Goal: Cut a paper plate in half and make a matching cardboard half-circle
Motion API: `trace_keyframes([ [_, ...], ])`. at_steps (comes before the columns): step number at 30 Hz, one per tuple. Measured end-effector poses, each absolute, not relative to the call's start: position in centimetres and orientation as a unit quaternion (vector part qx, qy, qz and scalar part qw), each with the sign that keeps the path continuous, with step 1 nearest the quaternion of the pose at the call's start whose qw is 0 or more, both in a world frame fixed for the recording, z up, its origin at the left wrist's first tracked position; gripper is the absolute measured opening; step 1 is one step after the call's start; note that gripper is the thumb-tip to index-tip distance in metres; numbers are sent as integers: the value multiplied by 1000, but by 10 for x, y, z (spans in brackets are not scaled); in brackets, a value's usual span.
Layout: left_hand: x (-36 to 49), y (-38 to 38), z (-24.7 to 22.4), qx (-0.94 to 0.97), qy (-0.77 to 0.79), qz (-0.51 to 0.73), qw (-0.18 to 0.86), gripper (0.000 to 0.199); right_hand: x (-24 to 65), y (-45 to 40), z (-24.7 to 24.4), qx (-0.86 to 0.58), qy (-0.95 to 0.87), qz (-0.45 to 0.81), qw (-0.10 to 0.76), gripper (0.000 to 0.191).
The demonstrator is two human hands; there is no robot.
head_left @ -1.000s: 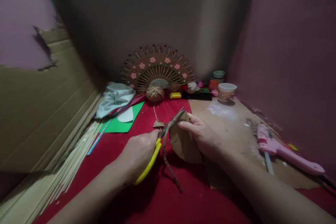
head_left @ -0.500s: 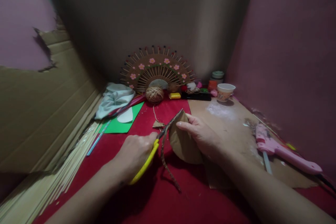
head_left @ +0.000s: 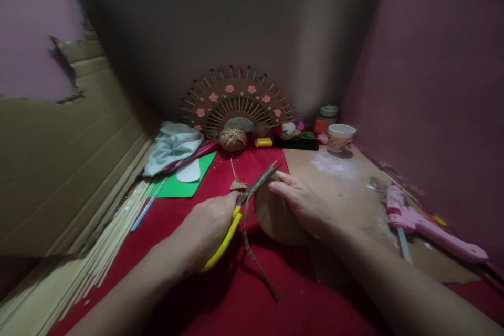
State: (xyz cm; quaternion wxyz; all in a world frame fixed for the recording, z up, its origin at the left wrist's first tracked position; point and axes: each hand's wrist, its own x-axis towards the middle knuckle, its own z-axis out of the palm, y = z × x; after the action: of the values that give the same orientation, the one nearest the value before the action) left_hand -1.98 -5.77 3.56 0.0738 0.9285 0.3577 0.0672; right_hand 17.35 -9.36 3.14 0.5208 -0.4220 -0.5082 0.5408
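Scissors (head_left: 237,215) with yellow handles lie in the centre of the frame, gripped in the left hand (head_left: 212,223), whose fingers are wrapped round the loops. The right hand (head_left: 301,199), just right of centre, pinches a brown cardboard piece (head_left: 277,220) between thumb and fingers near its upper edge. The two hands stand apart, joined only through the work between them. The step in hand appears to be trimming: the blades, slightly parted at their tips, lie along the left edge of the piece, and a narrow strip (head_left: 247,244) hangs from there, curling down toward the lower middle of the frame above the red cloth (head_left: 299,302). The next move seems to call for closing the blades while the right hand keeps the piece steady, thumb clear of the tips. The scissors' long axis runs diagonally, handles toward the lower left and tips toward the upper right. The cardboard piece has its rounded end toward the bottom of the frame; its long axis is hard to tell, since the right hand covers part of it.
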Motion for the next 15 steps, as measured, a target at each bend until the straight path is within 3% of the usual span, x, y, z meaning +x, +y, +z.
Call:
trace_keyframes([
  [15,-25,-55,44,931,364,-22,-21,24,172,-100,38,-447,-518,538,492,19],
])
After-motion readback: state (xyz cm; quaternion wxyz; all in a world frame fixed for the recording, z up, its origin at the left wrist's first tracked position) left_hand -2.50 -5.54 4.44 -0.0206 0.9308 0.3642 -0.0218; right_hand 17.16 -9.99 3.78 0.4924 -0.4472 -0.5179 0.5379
